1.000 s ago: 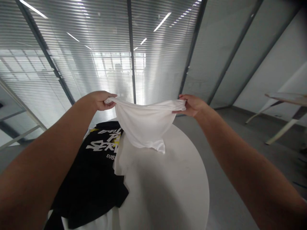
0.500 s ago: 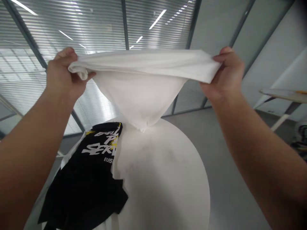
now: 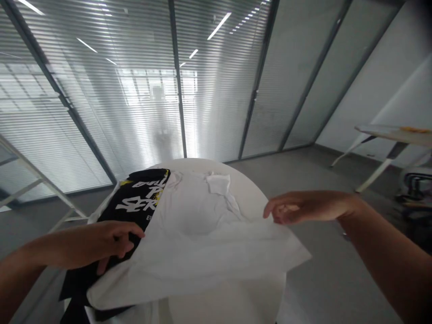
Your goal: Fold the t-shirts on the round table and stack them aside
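Head camera looks down on a white T-shirt (image 3: 199, 243) spread flat across a round white table (image 3: 249, 189), its near hem hanging past the table's edge and a small folded flap of the cloth (image 3: 218, 183) lying at the far side. The shirt's left part overlaps a black printed T-shirt (image 3: 141, 202), which lies along the table's left side with white lettering and yellow marks showing, and some of its dark cloth drapes over the near edge. The left hand (image 3: 101, 245) sits over the black shirt, right at the white shirt's edge, its fingers loosely curled and pinching nothing that can be seen. The right hand (image 3: 300, 209) hangs just above the white shirt's right side, thumb and fingers close together in a relaxed, narrow curl and holding nothing; whether the fingertips touch the cloth is hard to tell. Behind the table stand slatted glass partitions (image 3: 216, 90), with a pale side table (image 3: 394, 134) off to the right above a grey floor (image 3: 320, 270).
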A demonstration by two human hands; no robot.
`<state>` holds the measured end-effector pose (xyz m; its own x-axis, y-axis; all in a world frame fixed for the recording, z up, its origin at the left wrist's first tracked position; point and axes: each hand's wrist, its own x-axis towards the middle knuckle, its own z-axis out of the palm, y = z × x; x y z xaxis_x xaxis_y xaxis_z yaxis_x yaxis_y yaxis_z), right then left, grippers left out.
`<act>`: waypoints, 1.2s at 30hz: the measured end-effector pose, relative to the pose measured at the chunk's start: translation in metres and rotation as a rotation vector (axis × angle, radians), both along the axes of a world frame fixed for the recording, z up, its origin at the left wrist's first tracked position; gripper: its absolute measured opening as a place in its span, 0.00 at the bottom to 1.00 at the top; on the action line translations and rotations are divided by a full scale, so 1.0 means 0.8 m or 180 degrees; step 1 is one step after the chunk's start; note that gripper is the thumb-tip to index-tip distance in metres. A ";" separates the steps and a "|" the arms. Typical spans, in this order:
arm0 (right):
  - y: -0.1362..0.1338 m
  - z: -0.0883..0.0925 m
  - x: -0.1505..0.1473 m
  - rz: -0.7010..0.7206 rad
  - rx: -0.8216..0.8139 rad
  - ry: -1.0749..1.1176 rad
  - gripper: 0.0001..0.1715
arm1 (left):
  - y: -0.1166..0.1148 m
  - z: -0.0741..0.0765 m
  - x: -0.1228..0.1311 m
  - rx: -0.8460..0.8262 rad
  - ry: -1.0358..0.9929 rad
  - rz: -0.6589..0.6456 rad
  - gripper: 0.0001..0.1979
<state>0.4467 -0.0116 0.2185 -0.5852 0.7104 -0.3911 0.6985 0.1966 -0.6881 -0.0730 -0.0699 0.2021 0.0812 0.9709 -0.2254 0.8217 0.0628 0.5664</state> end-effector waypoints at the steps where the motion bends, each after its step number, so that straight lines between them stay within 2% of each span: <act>1: 0.005 -0.012 -0.005 0.0151 -0.0058 -0.0257 0.23 | 0.003 -0.009 0.000 -0.0319 0.0167 -0.0411 0.21; 3: 0.021 -0.044 -0.019 0.0155 0.0287 -0.0641 0.23 | 0.021 -0.027 0.005 -0.0514 0.0429 -0.1056 0.23; 6: 0.054 -0.104 -0.050 0.0113 0.0949 -0.0675 0.24 | 0.068 -0.065 0.026 0.0136 0.0628 -0.1255 0.25; 10: 0.078 -0.186 -0.107 -0.0045 0.1741 -0.0610 0.29 | 0.117 -0.142 0.073 0.1246 0.0763 -0.1318 0.25; 14: 0.076 -0.248 -0.146 -0.0183 0.2278 -0.1031 0.33 | 0.117 -0.222 0.115 0.1285 0.1226 -0.1486 0.26; 17: 0.076 -0.272 -0.142 -0.0246 0.2433 -0.1255 0.33 | 0.103 -0.254 0.131 0.1213 0.1293 -0.1401 0.28; 19: 0.079 -0.278 -0.127 -0.0323 0.2426 -0.1344 0.33 | 0.095 -0.259 0.136 0.1143 0.1274 -0.1374 0.29; 23: 0.085 -0.271 -0.098 -0.0452 0.2359 -0.1439 0.36 | 0.082 -0.252 0.145 0.0988 0.1202 -0.1474 0.29; 27: 0.095 -0.256 -0.102 -0.0642 0.2287 -0.1530 0.30 | 0.085 -0.241 0.154 0.0889 0.1087 -0.1619 0.29; 31: 0.118 -0.244 -0.135 -0.1068 0.2187 -0.1773 0.27 | 0.118 -0.231 0.161 0.1055 0.1146 -0.1426 0.26; 36: 0.158 -0.235 -0.172 -0.1428 0.1974 -0.1856 0.27 | 0.192 -0.219 0.157 0.1423 0.1304 -0.0883 0.20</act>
